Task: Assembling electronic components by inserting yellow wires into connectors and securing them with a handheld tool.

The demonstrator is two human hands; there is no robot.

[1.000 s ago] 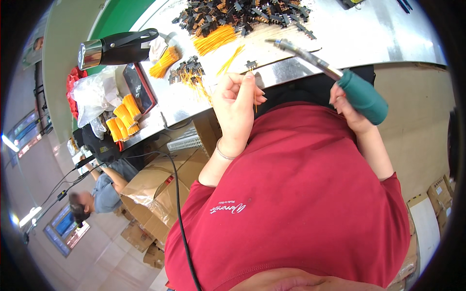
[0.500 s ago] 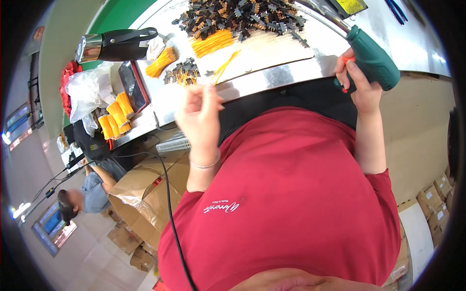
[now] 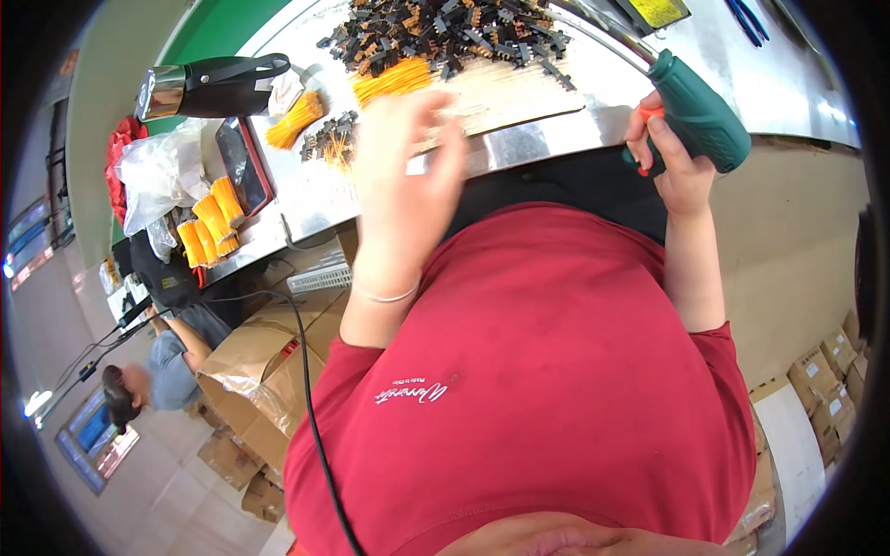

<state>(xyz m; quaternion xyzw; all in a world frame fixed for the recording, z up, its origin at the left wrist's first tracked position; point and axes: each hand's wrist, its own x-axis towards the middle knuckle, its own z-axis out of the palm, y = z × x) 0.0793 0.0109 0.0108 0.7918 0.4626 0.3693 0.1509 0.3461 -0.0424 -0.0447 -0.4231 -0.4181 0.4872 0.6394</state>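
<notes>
My right hand [image 3: 684, 171] grips a green pistol-grip tool [image 3: 706, 116] with a red-orange trigger and a long metal barrel that points to the upper left. At the front of the bench, my left hand [image 3: 400, 176] is raised and blurred, thumb and fingers apart, with nothing visible in it. Just beyond it lies a bundle of thin orange wires [image 3: 397, 80], beside a large heap of small black and brown connectors [image 3: 454, 37] on a flat board [image 3: 528, 94]. To its left sit a few black connectors with orange wires [image 3: 326, 141].
Another orange wire bundle [image 3: 298, 119], a black flask [image 3: 222, 85], a dark red-rimmed tray [image 3: 246, 162], plastic bags [image 3: 162, 176] and bundled orange wires [image 3: 211, 222] crowd the left. A black cable [image 3: 311, 398] hangs before me. A cardboard box [image 3: 255, 371] stands below; a co-worker [image 3: 171, 371] is beyond.
My left hand has moved forward over the board's edge, its thumb and fingers spreading wider. My right hand still holds the tool. The whole view has shifted slightly.
</notes>
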